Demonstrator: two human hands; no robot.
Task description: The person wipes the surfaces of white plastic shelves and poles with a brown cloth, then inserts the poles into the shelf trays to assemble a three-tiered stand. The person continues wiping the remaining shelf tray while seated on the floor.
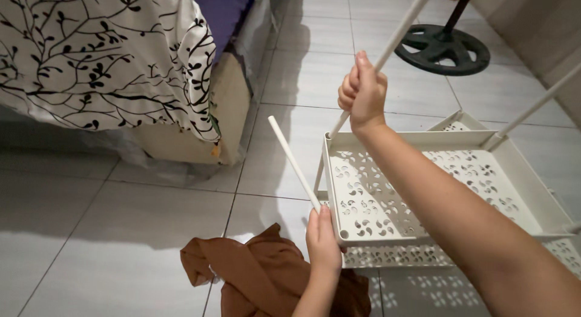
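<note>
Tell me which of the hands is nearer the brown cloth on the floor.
Left. The left hand grips a white rod right above the brown cloth; the right hand holds another rod at the tray's far corner.

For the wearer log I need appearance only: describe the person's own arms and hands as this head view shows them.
Both are bare: no gloves, sleeves, watch, rings or bands show. The left hand enters from the bottom edge with only a short stretch of slim forearm visible. The right hand sits on a long forearm that runs in from the lower right corner, uncovered all the way to the frame edge. The fingers show short nails without visible polish.
</note>
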